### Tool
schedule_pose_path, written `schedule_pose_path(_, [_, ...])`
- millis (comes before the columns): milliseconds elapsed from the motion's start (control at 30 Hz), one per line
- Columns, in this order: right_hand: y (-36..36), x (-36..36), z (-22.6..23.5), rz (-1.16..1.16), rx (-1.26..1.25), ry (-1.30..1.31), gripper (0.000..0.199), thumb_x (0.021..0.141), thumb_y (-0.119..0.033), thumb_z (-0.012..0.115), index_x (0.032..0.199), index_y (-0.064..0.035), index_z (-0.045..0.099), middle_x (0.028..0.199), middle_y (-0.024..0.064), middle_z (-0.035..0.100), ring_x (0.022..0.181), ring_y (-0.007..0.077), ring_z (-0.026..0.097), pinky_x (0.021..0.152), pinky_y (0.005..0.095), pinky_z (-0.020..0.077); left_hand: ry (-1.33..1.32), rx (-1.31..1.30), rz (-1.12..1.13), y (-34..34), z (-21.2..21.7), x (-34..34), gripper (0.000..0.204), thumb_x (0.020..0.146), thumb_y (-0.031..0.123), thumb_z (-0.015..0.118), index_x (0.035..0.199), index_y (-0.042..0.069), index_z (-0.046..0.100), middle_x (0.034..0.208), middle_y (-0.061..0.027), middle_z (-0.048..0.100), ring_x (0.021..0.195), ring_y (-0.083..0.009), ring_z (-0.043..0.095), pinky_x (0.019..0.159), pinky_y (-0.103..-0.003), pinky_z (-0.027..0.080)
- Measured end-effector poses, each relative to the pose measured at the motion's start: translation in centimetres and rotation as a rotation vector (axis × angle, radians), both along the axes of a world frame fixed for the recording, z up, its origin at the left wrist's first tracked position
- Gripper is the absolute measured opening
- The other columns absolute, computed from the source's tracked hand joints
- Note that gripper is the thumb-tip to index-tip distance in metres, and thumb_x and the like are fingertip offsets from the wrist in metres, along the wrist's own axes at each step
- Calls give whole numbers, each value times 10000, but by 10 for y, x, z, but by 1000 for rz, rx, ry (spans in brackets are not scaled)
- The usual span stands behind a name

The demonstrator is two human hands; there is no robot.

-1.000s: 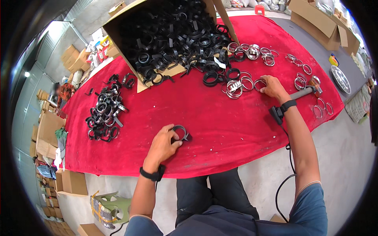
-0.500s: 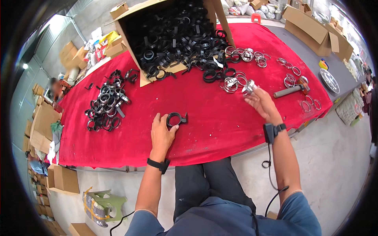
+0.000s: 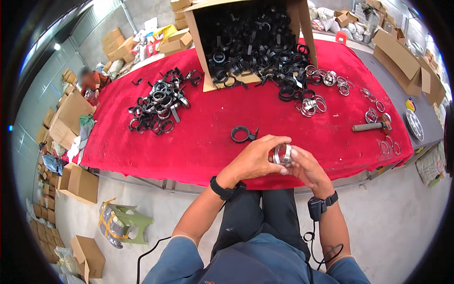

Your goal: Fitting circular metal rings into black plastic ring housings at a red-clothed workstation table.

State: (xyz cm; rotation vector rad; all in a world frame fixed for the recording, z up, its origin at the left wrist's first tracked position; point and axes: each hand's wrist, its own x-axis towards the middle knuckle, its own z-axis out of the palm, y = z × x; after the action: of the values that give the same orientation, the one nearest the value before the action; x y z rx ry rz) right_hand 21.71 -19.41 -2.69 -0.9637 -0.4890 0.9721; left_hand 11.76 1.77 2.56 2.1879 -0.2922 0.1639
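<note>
Shiny silver metal rings (image 3: 283, 160), apparently several stacked together, are held between my two hands above the near part of the red cloth. My left hand (image 3: 253, 158) grips them from the left with thumb and fingers. From the other side, the fingers of my right hand (image 3: 309, 169) close on them too. Just beyond my left hand, a single black ring clamp (image 3: 249, 137) with a projecting tab lies flat on the cloth, touched by neither hand. Farther right, more loose silver rings (image 3: 308, 107) lie in a small cluster.
A cardboard box (image 3: 197, 45) tipped toward me spills black clamps at the back. Another pile of black and silver clamps (image 3: 161, 102) sits left. A hammer (image 3: 370, 127) and scattered rings (image 3: 371, 115) lie right. The red cloth's (image 3: 198, 156) near edge is close to my legs.
My right hand has brought the silver rings from the right toward the middle. My left hand has left the black clamp and now grips the rings too. The whole view has shifted.
</note>
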Motion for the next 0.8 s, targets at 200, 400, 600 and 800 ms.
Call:
schedule_pose_path(200, [-21,5,-2,43,-84,69,524,1085,-400,659,1443,-23,592,1186,96,715,1042,204,715,928,392,616,69,-650,47,9,-51,9,775,942,126,840,1606,51,448,1450,-154,617,1229,-250,700,907,-363,650])
schedule_pose_path(400, [-36,78,-39,-397,133,147,528,1095,-415,634,1430,-10,593,1322,193,688,1170,301,706,945,408,618,210,-1011,-48,29,-33,0,857,1053,398,719,1691,59,258,1516,-268,568,1197,-314,730,918,-378,641])
schedule_pose_path(600, [-30,67,-32,-596,-158,47,718,1096,-426,632,1580,60,418,1524,258,552,1286,341,651,1012,445,581,272,-1335,-443,16,-17,-11,822,1112,508,542,1701,36,217,1576,-332,495,1181,-324,712,922,-405,629])
schedule_pose_path(800, [3,-17,14,-158,42,-252,761,1038,-400,731,1595,36,449,1548,217,565,1435,326,559,1182,480,459,473,-1546,-422,10,-44,-13,687,1167,491,293,1571,-40,458,1414,-312,657,1031,-316,742,759,-394,657])
